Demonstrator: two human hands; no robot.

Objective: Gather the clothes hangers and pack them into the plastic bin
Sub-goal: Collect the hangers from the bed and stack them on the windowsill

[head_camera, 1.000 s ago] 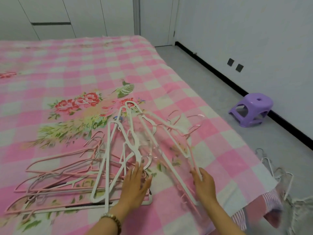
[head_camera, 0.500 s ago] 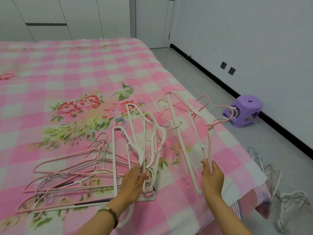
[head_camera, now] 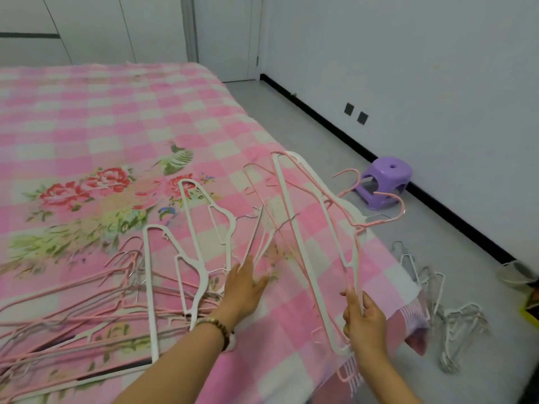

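Note:
My right hand [head_camera: 363, 317] grips a bunch of pink and white hangers [head_camera: 300, 228] by their lower ends, lifted and tilted over the bed's right edge with the hooks pointing toward the floor side. My left hand [head_camera: 243, 282] lies with straight fingers on white hangers [head_camera: 195, 252] that rest on the bedspread, and thin blurred hangers rise from its fingertips. A spread of pink hangers [head_camera: 73, 304] covers the bed at the lower left. No plastic bin is in view.
The pink checked bedspread [head_camera: 116, 118] fills the left. On the grey floor to the right lie several metal hangers [head_camera: 437, 301], a purple stool [head_camera: 385, 182] by the wall, and a pale object [head_camera: 516, 272] at the far right.
My right hand has lifted its bunch of hangers higher and further right, toward the bed's edge. My left hand has shifted right along the white hangers.

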